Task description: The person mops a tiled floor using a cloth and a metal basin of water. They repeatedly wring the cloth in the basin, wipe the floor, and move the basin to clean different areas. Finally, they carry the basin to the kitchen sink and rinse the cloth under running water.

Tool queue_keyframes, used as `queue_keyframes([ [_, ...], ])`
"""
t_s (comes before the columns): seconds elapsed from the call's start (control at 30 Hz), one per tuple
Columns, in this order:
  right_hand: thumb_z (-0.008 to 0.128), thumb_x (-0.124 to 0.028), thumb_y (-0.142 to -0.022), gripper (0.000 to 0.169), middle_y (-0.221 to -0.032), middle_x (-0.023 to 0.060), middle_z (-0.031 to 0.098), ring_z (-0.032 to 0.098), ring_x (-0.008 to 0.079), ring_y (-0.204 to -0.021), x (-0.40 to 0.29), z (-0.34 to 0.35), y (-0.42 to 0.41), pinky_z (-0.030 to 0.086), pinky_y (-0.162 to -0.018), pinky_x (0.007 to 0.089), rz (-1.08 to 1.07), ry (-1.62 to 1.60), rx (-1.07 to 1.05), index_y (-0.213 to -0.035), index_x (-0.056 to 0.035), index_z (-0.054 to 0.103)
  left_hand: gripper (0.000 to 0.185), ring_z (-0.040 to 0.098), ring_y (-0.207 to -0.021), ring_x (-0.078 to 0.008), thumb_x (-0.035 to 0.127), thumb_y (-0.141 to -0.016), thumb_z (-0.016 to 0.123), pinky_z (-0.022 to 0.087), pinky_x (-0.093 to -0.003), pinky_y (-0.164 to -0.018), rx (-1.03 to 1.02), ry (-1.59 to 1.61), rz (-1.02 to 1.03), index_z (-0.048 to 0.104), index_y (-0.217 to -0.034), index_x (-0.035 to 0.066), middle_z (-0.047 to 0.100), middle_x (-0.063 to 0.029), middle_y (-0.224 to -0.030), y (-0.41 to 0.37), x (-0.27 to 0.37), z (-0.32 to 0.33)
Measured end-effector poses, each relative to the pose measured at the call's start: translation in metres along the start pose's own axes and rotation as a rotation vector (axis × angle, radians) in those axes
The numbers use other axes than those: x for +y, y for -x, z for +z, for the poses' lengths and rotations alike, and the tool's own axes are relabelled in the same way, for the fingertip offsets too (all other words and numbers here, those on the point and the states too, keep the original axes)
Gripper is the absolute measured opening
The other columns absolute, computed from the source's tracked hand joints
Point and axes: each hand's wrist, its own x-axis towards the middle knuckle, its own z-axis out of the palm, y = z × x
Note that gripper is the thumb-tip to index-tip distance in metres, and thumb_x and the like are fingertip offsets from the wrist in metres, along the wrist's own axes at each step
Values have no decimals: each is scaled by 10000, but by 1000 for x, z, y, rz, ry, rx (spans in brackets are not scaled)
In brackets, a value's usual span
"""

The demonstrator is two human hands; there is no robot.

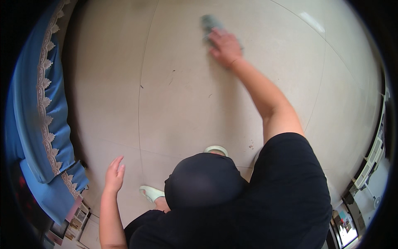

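Note:
Out at the end of my stretched arm, my right hand [224,46] presses on a greyish-green cloth [212,22] on the pale tiled floor [186,112]. The cloth and fingers are blurred, and part of the cloth is hidden under the hand. Small dark specks and hair-like bits lie on the floor, to the left of and below that hand in the view. At the lower left, my left hand [115,175] hangs above the floor with its fingers apart, holding nothing.
A blue fabric cover with lace trim [51,115] runs along the left side. Pale green slippers [153,193] are on my feet. More small crumbs [251,145] lie near the right knee. Shelving [81,214] is at the lower left, and white slatted units [370,162] stand at the right rim.

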Motion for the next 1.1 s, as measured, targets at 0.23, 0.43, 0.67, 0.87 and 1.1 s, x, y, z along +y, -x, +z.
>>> queue_keyframes([
  [0.23, 530, -150, -745, 307, -1216, 67, 506, 486, 265, -1092, -182, 43, 128, 390, -886, 388, -589, -379, -120, -1046, -106, 575, 369, 492, -1096, -320, 182, -840, 536, 409, -364, -910, -118, 106, -12, 511, -1178, 36, 521, -179, -1187, -8, 38, 38],
  [0.43, 531, -90, -763, 361, -1141, 89, 549, 528, 237, -1038, -192, 20, 182, 443, -844, 346, -52, -1079, -515, -1120, -138, 560, 404, 490, -1100, -316, 241, -842, 532, 419, -363, -894, -264, 34, -30, 499, -1192, 41, 506, -173, -1211, 2, 17, 78],
  [0.67, 531, -63, -828, 362, -1232, 150, 475, 465, 250, -1125, -81, -24, 143, 375, -940, 341, 257, -865, 116, -1189, -49, 494, 408, 487, -1101, -316, 258, -845, 521, 400, -377, -914, -349, 37, -46, 495, -1185, 33, 510, -176, -1202, 1, 24, 85],
  [0.87, 478, -79, -799, 415, -1336, 205, 355, 322, 382, -1223, -59, 33, 69, 265, -1014, 450, 341, 7, 271, -1213, -97, 497, 413, 489, -1090, -322, 266, -855, 511, 401, -380, -910, -189, 186, -85, 484, -1195, 32, 514, -175, -1193, 10, -9, 102],
  [1.1, 570, -338, -759, 505, -1348, 129, 371, 333, 312, -1232, -178, 94, -105, 285, -1009, 412, -241, -100, 72, -1192, -83, 512, 417, 494, -1088, -304, 261, -855, 521, 429, -353, -873, -219, 218, -192, 479, -1210, 45, 504, -167, -1203, 52, -34, 135],
])
